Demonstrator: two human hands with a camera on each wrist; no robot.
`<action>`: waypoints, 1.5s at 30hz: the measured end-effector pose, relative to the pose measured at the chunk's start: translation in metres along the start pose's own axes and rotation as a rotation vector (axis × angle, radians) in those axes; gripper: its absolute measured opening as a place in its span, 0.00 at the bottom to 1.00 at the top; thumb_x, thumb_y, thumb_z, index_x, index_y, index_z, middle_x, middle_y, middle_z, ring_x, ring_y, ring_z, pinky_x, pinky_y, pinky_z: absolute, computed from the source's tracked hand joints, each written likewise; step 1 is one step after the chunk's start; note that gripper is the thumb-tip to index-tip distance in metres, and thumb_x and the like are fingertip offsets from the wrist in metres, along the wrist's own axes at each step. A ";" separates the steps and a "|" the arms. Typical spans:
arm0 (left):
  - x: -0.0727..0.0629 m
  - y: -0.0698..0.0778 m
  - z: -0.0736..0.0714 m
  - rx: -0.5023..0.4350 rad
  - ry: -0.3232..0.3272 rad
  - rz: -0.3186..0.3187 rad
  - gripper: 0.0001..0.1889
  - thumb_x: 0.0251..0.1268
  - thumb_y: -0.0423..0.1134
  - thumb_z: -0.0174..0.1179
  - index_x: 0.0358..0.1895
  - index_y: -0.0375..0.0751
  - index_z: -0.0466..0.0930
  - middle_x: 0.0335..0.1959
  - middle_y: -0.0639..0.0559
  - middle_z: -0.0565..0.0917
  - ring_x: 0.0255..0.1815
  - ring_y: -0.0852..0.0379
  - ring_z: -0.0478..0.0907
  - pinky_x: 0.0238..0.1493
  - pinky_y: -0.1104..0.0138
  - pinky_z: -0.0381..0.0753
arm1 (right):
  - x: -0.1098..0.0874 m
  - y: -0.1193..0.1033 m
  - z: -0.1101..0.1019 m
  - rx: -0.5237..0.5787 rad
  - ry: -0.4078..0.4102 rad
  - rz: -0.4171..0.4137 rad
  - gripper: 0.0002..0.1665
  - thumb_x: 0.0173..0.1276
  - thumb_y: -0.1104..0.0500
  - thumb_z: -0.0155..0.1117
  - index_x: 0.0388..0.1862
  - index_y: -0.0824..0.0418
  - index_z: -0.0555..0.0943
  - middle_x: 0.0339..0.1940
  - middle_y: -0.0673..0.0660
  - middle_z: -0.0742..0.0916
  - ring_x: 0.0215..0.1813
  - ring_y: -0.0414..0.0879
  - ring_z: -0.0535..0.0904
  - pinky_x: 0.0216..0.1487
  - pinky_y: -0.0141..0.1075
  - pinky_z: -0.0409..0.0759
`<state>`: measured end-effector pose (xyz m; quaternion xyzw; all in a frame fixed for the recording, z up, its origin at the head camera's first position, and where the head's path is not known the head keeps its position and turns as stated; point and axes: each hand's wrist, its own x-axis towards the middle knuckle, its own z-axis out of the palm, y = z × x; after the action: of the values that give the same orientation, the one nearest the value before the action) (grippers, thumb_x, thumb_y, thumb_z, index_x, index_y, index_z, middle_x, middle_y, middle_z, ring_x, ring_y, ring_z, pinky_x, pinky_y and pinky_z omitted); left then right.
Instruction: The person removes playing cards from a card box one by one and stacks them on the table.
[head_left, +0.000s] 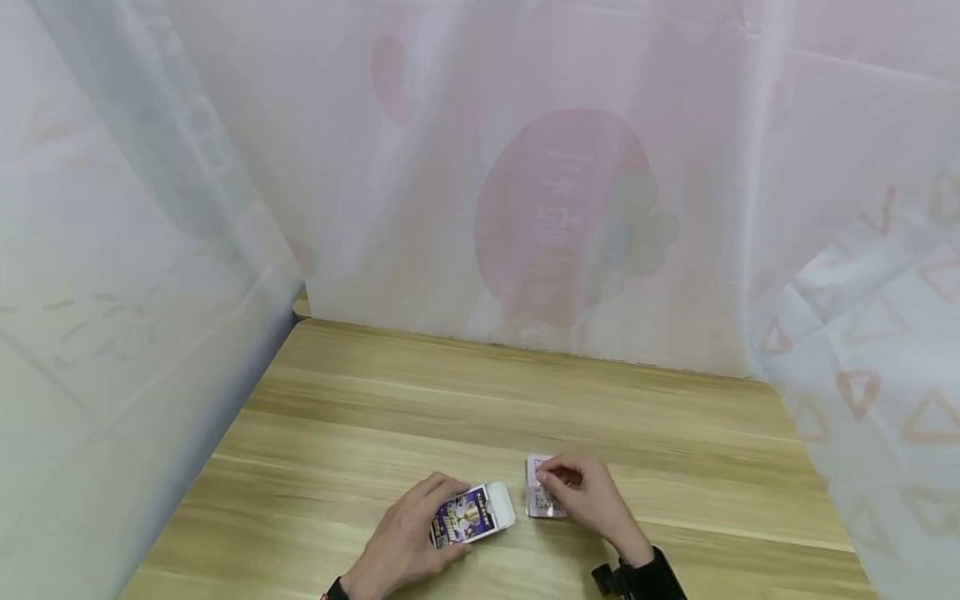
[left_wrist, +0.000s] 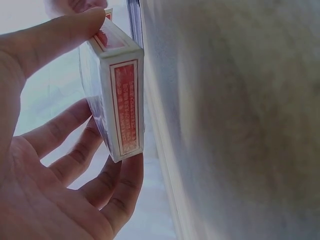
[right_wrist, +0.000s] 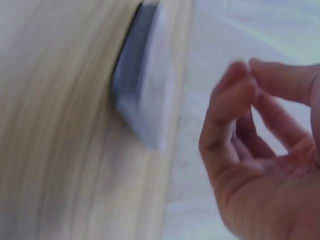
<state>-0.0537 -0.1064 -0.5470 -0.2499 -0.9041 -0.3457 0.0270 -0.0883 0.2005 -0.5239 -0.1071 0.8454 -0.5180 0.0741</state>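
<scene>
My left hand (head_left: 405, 537) grips a small playing card box (head_left: 463, 517) at the front middle of the table, thumb on one edge and fingers on the other. The box has a purple and gold face with a white flap at its right end; a red-panelled narrow side (left_wrist: 126, 107) faces the left wrist camera. To the right of it a deck of playing cards (head_left: 536, 502) lies on the table, pale with a patterned back. Above the deck hovers my right hand (head_left: 592, 496), partly covering it. Its thumb and fingertips (right_wrist: 240, 87) meet, with nothing visible between them.
The wood-grain table (head_left: 420, 400) extends away from both hands. Pale printed curtains (head_left: 420, 208) hang along its back, left and right sides. A black band with a small device (head_left: 633, 575) is on the right wrist.
</scene>
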 end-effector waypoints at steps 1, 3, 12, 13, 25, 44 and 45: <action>0.000 0.000 0.000 -0.004 -0.003 0.000 0.38 0.47 0.50 0.85 0.65 0.50 0.81 0.55 0.62 0.82 0.48 0.67 0.78 0.48 0.68 0.82 | -0.001 -0.003 0.003 0.025 -0.035 -0.022 0.10 0.76 0.60 0.70 0.47 0.67 0.89 0.42 0.61 0.92 0.39 0.48 0.89 0.40 0.32 0.87; 0.001 -0.001 0.000 -0.011 -0.006 0.002 0.38 0.47 0.49 0.85 0.65 0.50 0.81 0.55 0.62 0.82 0.48 0.67 0.78 0.47 0.69 0.82 | -0.003 -0.009 0.009 0.081 -0.101 -0.049 0.11 0.77 0.60 0.69 0.49 0.68 0.89 0.45 0.64 0.92 0.42 0.52 0.91 0.42 0.35 0.89; 0.002 0.002 0.000 -0.050 -0.030 0.003 0.37 0.49 0.48 0.85 0.65 0.51 0.80 0.56 0.62 0.82 0.46 0.68 0.77 0.45 0.71 0.80 | -0.003 -0.017 0.037 0.108 -0.205 -0.093 0.11 0.76 0.59 0.70 0.51 0.64 0.88 0.45 0.60 0.92 0.41 0.42 0.89 0.43 0.35 0.89; 0.002 0.002 0.001 -0.051 -0.033 0.007 0.37 0.49 0.47 0.85 0.65 0.51 0.80 0.56 0.62 0.82 0.47 0.68 0.77 0.46 0.71 0.81 | -0.004 -0.016 0.039 0.095 -0.197 -0.081 0.10 0.75 0.59 0.71 0.50 0.63 0.88 0.46 0.59 0.92 0.41 0.41 0.88 0.43 0.33 0.89; 0.003 0.008 0.006 -0.074 -0.049 0.049 0.38 0.48 0.47 0.85 0.66 0.57 0.79 0.57 0.64 0.82 0.51 0.67 0.79 0.51 0.66 0.84 | -0.006 -0.004 0.046 0.172 -0.189 -0.025 0.09 0.69 0.61 0.76 0.41 0.64 0.84 0.41 0.58 0.89 0.36 0.39 0.88 0.37 0.32 0.88; 0.000 0.011 0.006 -0.051 -0.023 0.111 0.39 0.52 0.47 0.84 0.68 0.44 0.79 0.60 0.54 0.86 0.57 0.58 0.83 0.57 0.59 0.86 | -0.006 -0.007 0.052 0.274 -0.177 0.078 0.08 0.67 0.65 0.76 0.37 0.70 0.86 0.39 0.61 0.91 0.29 0.38 0.86 0.28 0.27 0.81; 0.000 0.011 0.005 -0.049 -0.021 0.105 0.39 0.52 0.47 0.84 0.68 0.43 0.78 0.60 0.54 0.86 0.57 0.57 0.83 0.57 0.58 0.86 | -0.006 -0.008 0.052 0.277 -0.180 0.080 0.08 0.68 0.65 0.75 0.38 0.70 0.86 0.38 0.61 0.91 0.29 0.38 0.87 0.28 0.27 0.82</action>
<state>-0.0477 -0.0961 -0.5444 -0.3011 -0.8812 -0.3633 0.0295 -0.0695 0.1543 -0.5404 -0.1081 0.7595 -0.6145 0.1842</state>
